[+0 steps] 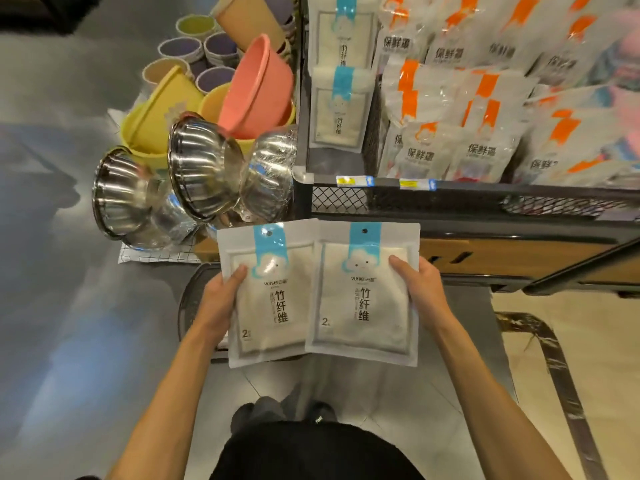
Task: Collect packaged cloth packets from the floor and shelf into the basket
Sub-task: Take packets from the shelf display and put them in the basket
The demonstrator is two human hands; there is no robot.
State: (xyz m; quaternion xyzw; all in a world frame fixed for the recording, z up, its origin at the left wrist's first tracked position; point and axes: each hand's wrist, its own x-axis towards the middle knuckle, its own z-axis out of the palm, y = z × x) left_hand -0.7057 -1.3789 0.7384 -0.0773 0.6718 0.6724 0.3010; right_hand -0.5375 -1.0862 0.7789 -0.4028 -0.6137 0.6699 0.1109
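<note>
Forearms reach out from the bottom edge, each ending in a hand clamped on one cloth packet. The left hand pinches the left packet by its outer edge, thumb flat on the front, fingers hidden behind. The right hand grasps the right packet the same way. The packets are held face up, side by side, the right one's edge overlapping the left's, likely so both labels can be checked before dropping. They hover right over the dark basket on the floor, which they mostly hide, so letting go should land them inside. Beyond, two more packets hang on the shelf beside orange-marked bags. Steel bowls and plastic basins stand at left.
</note>
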